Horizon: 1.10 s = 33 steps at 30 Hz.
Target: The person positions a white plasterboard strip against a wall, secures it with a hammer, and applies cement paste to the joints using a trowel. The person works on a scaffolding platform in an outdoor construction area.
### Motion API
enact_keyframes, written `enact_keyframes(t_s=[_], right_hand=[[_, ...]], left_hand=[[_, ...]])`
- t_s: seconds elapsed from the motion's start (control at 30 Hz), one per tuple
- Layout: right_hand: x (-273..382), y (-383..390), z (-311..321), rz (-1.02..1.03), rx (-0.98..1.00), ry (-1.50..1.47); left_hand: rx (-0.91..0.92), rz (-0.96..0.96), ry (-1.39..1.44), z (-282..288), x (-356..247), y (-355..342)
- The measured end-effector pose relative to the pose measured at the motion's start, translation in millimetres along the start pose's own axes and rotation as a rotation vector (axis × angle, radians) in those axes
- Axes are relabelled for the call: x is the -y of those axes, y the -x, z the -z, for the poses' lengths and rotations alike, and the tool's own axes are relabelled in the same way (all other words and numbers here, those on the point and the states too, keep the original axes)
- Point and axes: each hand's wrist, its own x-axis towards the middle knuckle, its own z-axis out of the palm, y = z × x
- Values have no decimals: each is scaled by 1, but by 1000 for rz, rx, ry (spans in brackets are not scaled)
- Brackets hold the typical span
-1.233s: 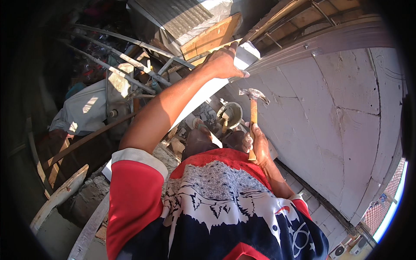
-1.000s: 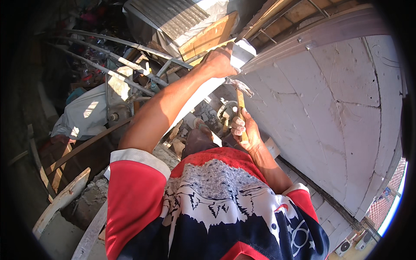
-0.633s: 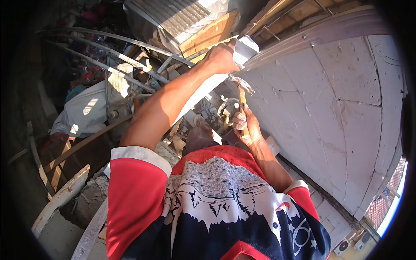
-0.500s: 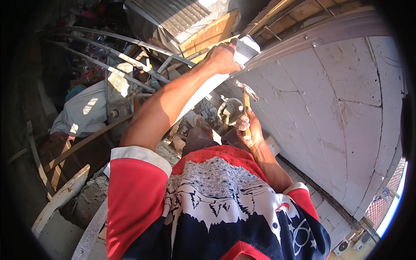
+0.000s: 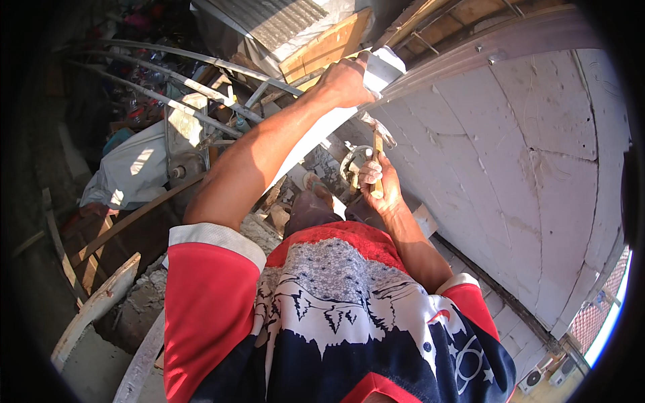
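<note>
Clasps the upper end of a long white strip [image 5: 384, 70] with the left hand [image 5: 346, 82], fingers partly hidden behind it. Wraps the right hand [image 5: 384, 187] around the handle of a hammer [image 5: 378, 142], with fingers curled in. Holds it just below the strip's upper end, too blurred to tell whether touching. Points it away from the body, running lengthwise nearly straight up the view, with the head crosswise and sloping down rightward. Yellowish and wooden along the handle, greyish and pale-smeared at the head. To the right, a whitish cracked panel [image 5: 497, 148]; behind the right hand, a round bucket [image 5: 345, 163]; leftward, pale bars [image 5: 228, 103].
</note>
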Motion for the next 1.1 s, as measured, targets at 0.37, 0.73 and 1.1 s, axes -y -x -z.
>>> enact_keyframes(t_s=[0.37,0.73,1.1], right_hand=[[-9,2,-14,16,18,57],[-10,1,-13,28,24,150],[-4,-12,1,16,66,83]], left_hand=[[-20,45,21,-1,-1,3],[-53,20,18,-2,0,6],[-30,35,9,0,-4,7]])
